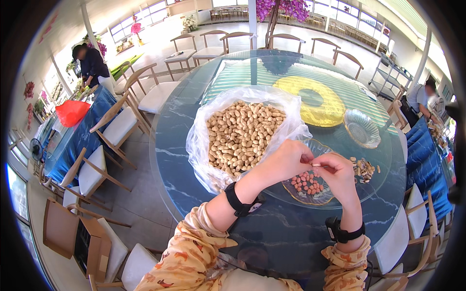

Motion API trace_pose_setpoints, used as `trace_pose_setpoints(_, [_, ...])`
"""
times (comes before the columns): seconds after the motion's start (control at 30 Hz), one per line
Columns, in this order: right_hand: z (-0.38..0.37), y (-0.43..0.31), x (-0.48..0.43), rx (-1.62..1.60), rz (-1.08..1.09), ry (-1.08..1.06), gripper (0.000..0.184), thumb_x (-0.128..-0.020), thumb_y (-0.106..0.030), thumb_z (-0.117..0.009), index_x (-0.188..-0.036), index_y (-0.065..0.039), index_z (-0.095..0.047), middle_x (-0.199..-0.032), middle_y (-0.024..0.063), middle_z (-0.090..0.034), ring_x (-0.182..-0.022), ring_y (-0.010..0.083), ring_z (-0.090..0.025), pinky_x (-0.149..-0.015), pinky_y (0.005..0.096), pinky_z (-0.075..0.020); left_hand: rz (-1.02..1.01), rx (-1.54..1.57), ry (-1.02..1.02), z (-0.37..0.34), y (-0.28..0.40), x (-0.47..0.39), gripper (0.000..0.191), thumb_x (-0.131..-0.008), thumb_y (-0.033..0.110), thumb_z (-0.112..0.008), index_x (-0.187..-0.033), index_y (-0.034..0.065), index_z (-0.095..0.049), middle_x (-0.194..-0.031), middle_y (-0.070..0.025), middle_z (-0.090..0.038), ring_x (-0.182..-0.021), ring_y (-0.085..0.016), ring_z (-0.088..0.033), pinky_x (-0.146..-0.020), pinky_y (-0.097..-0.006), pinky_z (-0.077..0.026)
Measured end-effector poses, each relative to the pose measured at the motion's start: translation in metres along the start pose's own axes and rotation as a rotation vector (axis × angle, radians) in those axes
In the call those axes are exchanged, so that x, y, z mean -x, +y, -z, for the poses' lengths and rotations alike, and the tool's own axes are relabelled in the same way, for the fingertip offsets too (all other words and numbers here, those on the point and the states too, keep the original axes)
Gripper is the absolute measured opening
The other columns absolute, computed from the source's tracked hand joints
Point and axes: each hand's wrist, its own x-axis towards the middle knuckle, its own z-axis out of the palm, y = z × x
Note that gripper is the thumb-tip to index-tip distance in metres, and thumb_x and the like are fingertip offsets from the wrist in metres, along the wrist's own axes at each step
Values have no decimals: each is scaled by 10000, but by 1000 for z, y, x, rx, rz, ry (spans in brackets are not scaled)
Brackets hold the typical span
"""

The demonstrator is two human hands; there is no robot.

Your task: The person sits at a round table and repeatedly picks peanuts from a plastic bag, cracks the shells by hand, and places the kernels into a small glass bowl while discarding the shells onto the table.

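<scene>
Over a clear glass plate with a gold rim (320,203), my left hand (289,158) and my right hand (336,169) meet at the fingertips. Pinched between them is a small pale peanut piece (316,164); the fingers hide most of it, and whether it is shell or whole pod cannot be made out. Several shelled, reddish-skinned peanuts (307,183) lie in the plate below. Left of my hands stands a clear plastic bag (198,134) rolled open, full of unshelled peanuts (244,132). A heap of broken peanut shells (363,170) is to the right of my right hand.
All this rests on a round glass turntable on a blue marbled table (171,160). Farther back are a yellow ring-shaped object (327,105) and a ribbed glass bowl (361,129). Wooden chairs (116,123) surround the table. People work at side tables left (93,67) and right (418,96).
</scene>
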Motion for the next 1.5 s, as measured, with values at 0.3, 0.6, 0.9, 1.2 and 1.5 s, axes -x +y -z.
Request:
trace_pose_setpoints(0.3, [4,-9,4,253,166,-82,129,-820,30,-725,-939,-14,-748,-857,104,-738,-739,168,-705,-687,271,-569,258,184,-177,7,-4,0,215,-750,112,-816,-891,-44,-771,-727,-138,-732,-611,-139,-677,-539,-258,-520])
trace_pose_setpoints(0.6, [27,11,-3,-258,-144,-17,117,-851,83,-702,-964,64,-726,-905,107,-737,-807,156,-716,-761,253,-580,353,490,-236,11,-1,-6,194,-812,-23,-770,-996,-79,-743,-873,-158,-755,-773,-157,-732,-729,-258,-594])
trace_pose_setpoints(0.9, [106,58,10,575,-384,296,130,-833,-26,-714,-919,72,-722,-788,123,-727,-737,141,-718,-675,251,-571,319,351,-126,2,-4,-6,224,-803,-46,-757,-1023,-74,-725,-904,-150,-754,-803,-154,-731,-745,-248,-577])
trace_pose_setpoints(1.2, [104,66,8,517,-368,340,173,-870,-82,-710,-966,62,-724,-818,108,-730,-660,124,-685,-603,250,-539,272,247,-50,-2,-7,-6,201,-841,9,-765,-1026,-61,-730,-876,-115,-749,-797,-135,-721,-751,-245,-573])
trace_pose_setpoints(1.5, [28,5,-3,61,-102,-32,194,-876,-89,-759,-1029,27,-737,-886,73,-740,-757,91,-664,-663,228,-522,177,314,8,-5,3,-4,160,-831,-10,-776,-968,-38,-697,-873,-112,-745,-805,-141,-723,-739,-246,-575])
